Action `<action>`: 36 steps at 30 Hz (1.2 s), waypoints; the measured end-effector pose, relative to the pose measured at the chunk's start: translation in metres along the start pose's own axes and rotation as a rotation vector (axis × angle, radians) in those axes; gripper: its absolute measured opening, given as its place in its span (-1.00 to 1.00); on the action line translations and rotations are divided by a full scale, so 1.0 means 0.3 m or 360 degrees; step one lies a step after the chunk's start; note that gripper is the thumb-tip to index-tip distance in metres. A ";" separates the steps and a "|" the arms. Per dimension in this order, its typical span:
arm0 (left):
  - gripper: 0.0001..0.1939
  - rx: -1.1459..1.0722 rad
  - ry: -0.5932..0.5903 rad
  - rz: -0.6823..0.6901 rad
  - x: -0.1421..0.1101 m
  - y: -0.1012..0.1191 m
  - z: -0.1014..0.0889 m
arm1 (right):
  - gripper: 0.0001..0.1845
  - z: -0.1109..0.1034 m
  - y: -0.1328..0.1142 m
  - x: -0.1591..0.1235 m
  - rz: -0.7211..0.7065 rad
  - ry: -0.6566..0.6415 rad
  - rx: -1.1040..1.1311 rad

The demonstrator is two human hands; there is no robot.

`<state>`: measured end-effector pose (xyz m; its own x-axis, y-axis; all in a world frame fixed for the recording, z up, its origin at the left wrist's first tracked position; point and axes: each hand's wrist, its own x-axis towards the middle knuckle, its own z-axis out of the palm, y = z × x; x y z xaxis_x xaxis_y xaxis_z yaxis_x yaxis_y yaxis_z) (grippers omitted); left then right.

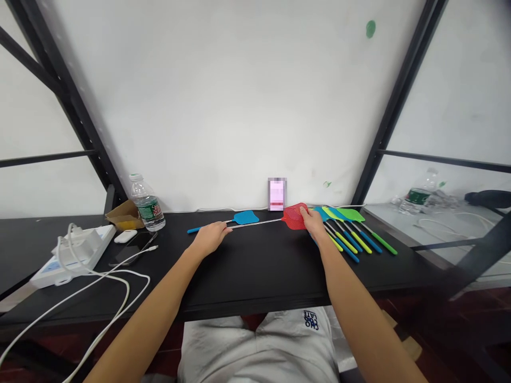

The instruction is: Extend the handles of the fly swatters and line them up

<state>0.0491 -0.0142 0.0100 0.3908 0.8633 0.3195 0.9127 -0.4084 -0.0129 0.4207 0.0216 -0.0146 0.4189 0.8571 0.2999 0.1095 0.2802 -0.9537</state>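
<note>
A red fly swatter [294,217] with a thin metal rod is stretched sideways between my hands. My left hand [210,238] is closed around its handle end, and the handle itself is hidden under the fingers. My right hand [313,221] pinches the edge of the red mesh head. Just behind my left hand lies a blue fly swatter [246,217], its handle pointing left. To the right of my right hand, several blue, yellow and green fly swatters [351,214] lie fanned out with overlapping heads, their handles pointing toward the front right.
A phone [277,194] leans upright against the wall. On the left are a water bottle [147,205], a brown box [124,215], a white case [125,236], a dark phone [136,247], and a power strip [75,258] with loose white cables [130,290]. Black frame posts stand on both sides.
</note>
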 end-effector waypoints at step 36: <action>-0.57 0.0016 -0.0001 -0.0014 -0.007 0.145 0.010 | -0.77 0.199 -0.086 -0.189 -0.0068 -0.0350 0.0104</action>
<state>0.0885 -0.0328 0.0059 0.3827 0.8670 0.3190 0.9173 -0.3977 -0.0195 0.3404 -0.0084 -0.0056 0.2076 0.9155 0.3447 0.0615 0.3395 -0.9386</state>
